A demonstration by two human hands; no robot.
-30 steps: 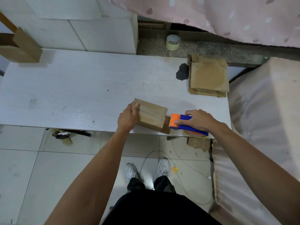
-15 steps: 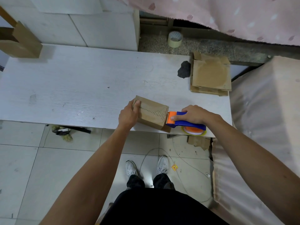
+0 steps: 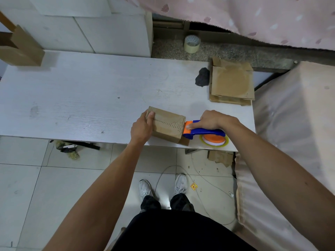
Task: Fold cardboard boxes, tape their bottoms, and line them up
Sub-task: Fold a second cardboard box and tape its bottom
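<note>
- An assembled cardboard box (image 3: 23, 51) stands at the far left corner of the white table (image 3: 90, 91), partly cut off by the picture's edge.
- The left hand (image 3: 142, 126) grips the left end of a small cardboard box (image 3: 167, 124). Its fingers are curled over the box's top edge.
- This small box lies at the near edge of the table, right of the middle. Its long side runs left to right, and a toothed line runs along its top face. A brown flap sticks out under its right end.
- An orange and blue tape dispenser (image 3: 204, 132) lies just right of the box. Its orange head touches the box's right end, and its tape roll rests on the table near the near right corner.
- The right hand (image 3: 215, 119) grasps the dispenser. Its fingers wrap the blue handle and its thumb lies along the orange head.
- A dark lump (image 3: 202, 79) lies towards the far right of the table.
- A spare roll of tape (image 3: 192, 44) stands on a stone ledge behind the table's far edge.
- A stack of flat cardboard blanks (image 3: 231, 82) lies at the far right corner, just beside the dark lump.
- A cloth-covered mattress (image 3: 293, 124) sits against the table's right edge.
</note>
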